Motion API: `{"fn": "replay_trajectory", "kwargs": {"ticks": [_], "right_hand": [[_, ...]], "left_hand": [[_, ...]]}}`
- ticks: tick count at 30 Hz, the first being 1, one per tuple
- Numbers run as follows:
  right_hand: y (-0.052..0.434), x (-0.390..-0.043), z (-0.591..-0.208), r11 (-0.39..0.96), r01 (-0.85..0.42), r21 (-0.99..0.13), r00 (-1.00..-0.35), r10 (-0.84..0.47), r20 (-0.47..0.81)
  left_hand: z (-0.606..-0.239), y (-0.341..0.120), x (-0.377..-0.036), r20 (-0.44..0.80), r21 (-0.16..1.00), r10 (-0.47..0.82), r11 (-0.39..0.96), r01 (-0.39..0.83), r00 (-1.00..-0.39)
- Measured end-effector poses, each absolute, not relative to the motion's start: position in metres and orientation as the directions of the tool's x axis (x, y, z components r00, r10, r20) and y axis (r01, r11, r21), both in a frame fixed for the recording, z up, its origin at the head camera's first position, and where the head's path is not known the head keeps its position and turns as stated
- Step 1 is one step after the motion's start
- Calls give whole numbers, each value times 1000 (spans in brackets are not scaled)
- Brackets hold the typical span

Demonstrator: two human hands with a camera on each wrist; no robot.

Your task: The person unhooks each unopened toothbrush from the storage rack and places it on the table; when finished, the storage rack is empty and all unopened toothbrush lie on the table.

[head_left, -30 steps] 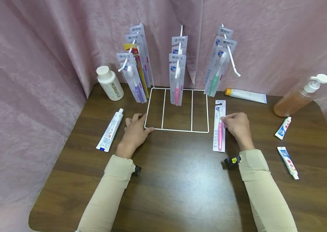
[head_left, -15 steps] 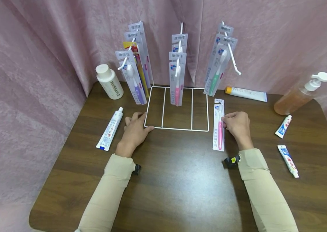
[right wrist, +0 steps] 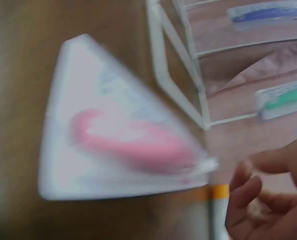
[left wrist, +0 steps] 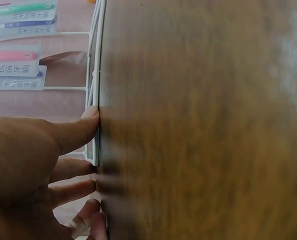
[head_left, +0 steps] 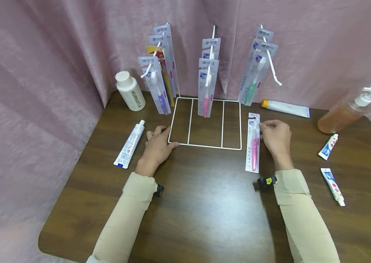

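Here, one pink toothbrush pack lies flat on the table; the right hand pinches its upper edge. The left hand rests flat, fingers straight, touching the white wire rack. Four toothpaste tubes lie around. Farther back, one bottle reads "MURRAYLE".

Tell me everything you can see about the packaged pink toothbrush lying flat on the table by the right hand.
The packaged pink toothbrush is a long narrow white card, seemingly under clear plastic, with a pink-handled brush inside, head toward the far end. It lies flat on the wooden table, just right of the white wire rack and roughly parallel to its side. The right hand pinches its upper right edge with curled fingertips. The right wrist view shows it blurred, so the print is unreadable.
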State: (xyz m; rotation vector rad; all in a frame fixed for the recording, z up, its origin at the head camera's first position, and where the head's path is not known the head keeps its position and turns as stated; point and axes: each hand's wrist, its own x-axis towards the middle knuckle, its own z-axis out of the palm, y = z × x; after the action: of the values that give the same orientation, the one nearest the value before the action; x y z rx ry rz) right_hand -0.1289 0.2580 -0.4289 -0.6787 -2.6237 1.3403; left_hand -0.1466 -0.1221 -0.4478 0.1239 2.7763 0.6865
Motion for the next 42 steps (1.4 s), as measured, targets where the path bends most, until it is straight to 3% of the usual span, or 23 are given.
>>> {"fn": "replay_trajectory", "kwargs": {"ticks": [6,13,27,42], "right_hand": [[247,-147,-390,364,26,-931,-887,439,147],[232,-165,-353,271,-199,-942,-875,384,296],[224,-175,-349,214,-199,-956,-855,439,276],[237,-166,-342,166,-288,-943,-820,465,333]], "left_hand": [[-448,-118,-148,-239,463,148,886,22,-960],[-449,-117,-147,-247,457,144,889,16,-958],[-450,-120,-142,-235,488,141,873,9,-962],[-447,-118,-145,-252,468,135,884,1,-958]]}}
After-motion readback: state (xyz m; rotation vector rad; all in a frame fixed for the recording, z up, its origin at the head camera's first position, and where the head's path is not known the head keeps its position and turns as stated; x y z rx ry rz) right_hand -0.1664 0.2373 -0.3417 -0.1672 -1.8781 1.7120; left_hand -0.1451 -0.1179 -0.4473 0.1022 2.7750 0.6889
